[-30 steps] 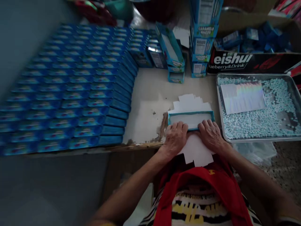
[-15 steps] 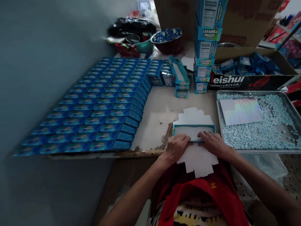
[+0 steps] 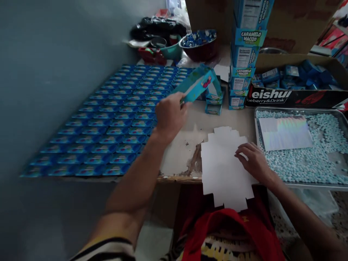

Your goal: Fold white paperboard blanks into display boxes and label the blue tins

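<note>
We log the left hand [image 3: 172, 115], fingers clamped on the blue tray [image 3: 196, 92], near the stacked trays [image 3: 213, 102]. Right hand [image 3: 252, 159] at the white card's [image 3: 224, 170] right edge; pinch unclear. Swinging the tray rightward could topple the stacked trays.

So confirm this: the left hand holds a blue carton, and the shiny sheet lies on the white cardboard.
Not quite: the head view shows the shiny sheet lying on the pale pieces in the metal tray. The left hand does hold a blue carton.
</note>
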Demonstrator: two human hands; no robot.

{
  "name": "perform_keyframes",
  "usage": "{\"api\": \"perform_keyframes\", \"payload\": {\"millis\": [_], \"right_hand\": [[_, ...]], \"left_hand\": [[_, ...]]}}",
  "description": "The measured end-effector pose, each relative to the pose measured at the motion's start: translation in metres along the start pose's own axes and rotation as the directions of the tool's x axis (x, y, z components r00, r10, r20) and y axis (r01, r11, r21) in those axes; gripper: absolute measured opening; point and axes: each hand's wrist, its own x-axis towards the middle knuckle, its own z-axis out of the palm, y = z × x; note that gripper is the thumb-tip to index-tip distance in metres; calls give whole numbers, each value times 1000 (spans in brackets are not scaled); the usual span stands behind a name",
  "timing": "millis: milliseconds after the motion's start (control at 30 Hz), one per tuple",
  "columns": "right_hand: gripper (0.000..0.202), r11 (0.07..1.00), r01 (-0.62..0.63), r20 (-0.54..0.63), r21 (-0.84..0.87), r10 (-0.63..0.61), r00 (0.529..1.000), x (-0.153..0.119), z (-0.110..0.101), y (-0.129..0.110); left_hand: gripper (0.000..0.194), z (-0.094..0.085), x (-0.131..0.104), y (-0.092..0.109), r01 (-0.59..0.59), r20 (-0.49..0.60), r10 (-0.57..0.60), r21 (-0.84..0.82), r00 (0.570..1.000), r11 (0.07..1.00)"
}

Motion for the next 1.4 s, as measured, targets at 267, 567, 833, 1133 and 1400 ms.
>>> {"api": "perform_keyframes", "payload": {"millis": [267, 567, 833, 1133, 1400], "right_hand": [[12, 987, -20, 62, -162, 31, 998, -54, 2, 3], [16, 987, -49, 225, -156, 83, 971, -45, 12, 17], [36, 908, -47, 359, -417, 212, 909, -35, 0, -1], [49, 953, -31, 55, -301, 49, 997, 186, 38, 38], [31, 970, 102, 265, -222, -41, 963, 290, 80, 68]], "left_hand": [[28, 6, -23, 26, 143, 59, -148, 80, 987, 987], [38, 76, -93, -10, 219, 184, -242, 136, 953, 966], [52, 76, -136, -48, -79, 110, 72, 58, 991, 995], [33, 106, -145, -75, -280, 61, 279, 10, 958, 960], [23, 77, -162, -74, -329, 165, 317, 50, 934, 943]]}}
